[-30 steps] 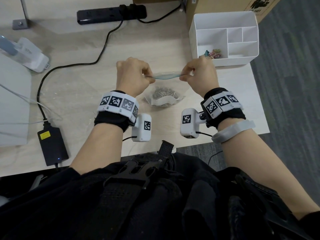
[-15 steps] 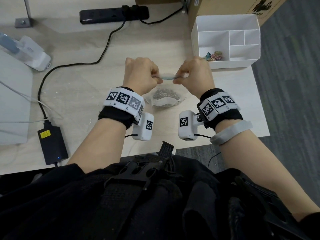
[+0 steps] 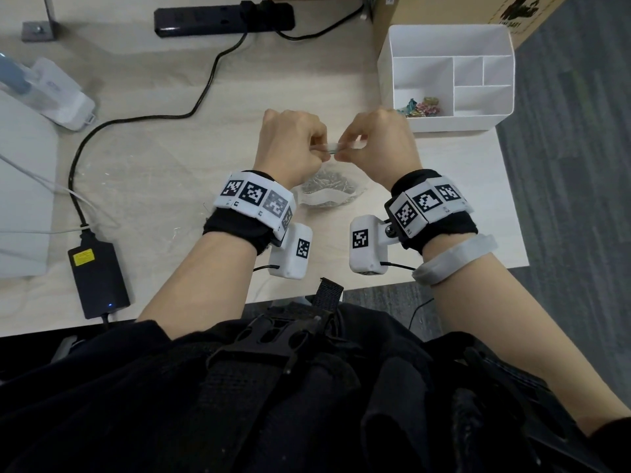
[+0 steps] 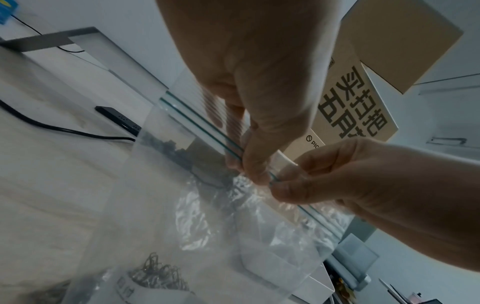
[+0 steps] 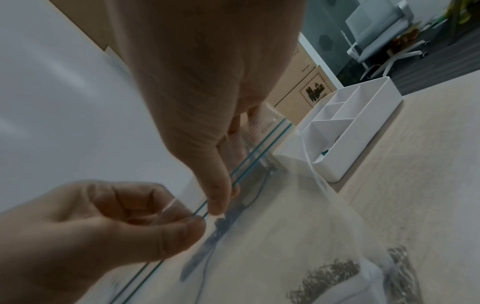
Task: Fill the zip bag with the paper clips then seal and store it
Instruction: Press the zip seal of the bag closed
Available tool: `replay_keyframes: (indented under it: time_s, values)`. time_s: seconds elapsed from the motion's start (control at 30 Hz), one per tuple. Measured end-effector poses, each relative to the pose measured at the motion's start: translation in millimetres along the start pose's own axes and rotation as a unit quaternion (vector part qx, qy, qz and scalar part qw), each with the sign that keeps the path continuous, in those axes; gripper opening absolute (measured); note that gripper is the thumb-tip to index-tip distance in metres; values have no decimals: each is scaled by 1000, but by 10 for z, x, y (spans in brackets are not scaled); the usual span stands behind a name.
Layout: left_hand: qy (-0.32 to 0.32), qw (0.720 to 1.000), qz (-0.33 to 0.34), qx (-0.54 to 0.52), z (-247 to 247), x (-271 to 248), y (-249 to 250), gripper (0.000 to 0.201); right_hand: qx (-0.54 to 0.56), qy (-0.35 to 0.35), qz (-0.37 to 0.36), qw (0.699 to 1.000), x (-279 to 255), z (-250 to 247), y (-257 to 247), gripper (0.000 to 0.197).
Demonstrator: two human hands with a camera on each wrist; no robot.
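- We hold the bag (image 3: 329, 191) up over the middle of the worktop (image 3: 164, 172), so the clips (image 3: 326, 184) settle in its bottom, away from the seal.
- Our left hand (image 3: 290, 145) and right hand (image 3: 377, 145) sit knuckle to knuckle, each with a closed grip on the zip strip (image 3: 333, 150), thumb in front and fingers behind.
- From the left wrist, the left thumb and the right thumb nearly touch on the green zip line (image 4: 207, 127). We judge they meet there to press the two tracks together at one spot.
- From the right wrist, the strip (image 5: 257, 156) runs on towards 1 o'clock past the right thumb. Whether that stretch is already shut we cannot tell.
- The white organiser (image 3: 447, 76) stands at 1 o'clock from the hands, close by; it is probably where the bag will go.
- Its near-left compartment holds a few coloured clips (image 3: 418, 105).
- A black cable (image 3: 205, 87) crosses the worktop at 10 o'clock, well apart from the bag.
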State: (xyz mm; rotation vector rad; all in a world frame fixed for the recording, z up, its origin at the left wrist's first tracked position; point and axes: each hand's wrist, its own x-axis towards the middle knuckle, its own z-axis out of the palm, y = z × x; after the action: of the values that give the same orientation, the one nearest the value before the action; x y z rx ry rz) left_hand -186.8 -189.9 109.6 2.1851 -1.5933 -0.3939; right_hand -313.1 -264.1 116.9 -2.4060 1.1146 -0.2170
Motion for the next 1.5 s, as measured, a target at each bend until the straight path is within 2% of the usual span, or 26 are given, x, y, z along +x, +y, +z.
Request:
replay_keyframes:
  time_s: [0.1,0.23,0.37,0.53,0.7,0.87,1.0,1.13,1.23,1.33,1.5]
  values:
    - [6,1000,-1,7,-23,-15,-27,11,-8,-6,-2,1000,14,22,-24,8]
    - [16,999,-40,20,-90,-63,-141,24,-3,18,14,1000,27,34,-10,7]
    - [32,998,-62,8,-99,-98,-221,18,2,18,8,1000,25,44,-44,8]
    - [33,999,-37,-12,-43,-124,-193,12,-1,-24,3,1000,55,89,-74,12]
    - [51,997,-40,-31,-47,-157,-225,18,-6,-21,27,999,81,143,-52,10]
    - [51,998,-28,-24,-7,-128,-202,8,11,-39,12,999,44,78,-36,17]
    - [66,996,-47,-33,6,-142,-228,9,26,-26,38,999,7,-72,111,14]
    - [83,992,-75,-52,-18,-155,-276,20,63,1,65,996,-29,-71,200,10]
    - [89,988,-113,-52,-12,-167,-332,25,62,15,59,996,-26,-12,223,8]
    - [74,983,-132,-105,21,-186,-336,23,65,16,38,997,-33,37,264,5]
    - [65,973,-148,-162,13,-240,-387,20,148,16,74,986,-60,-8,486,15]
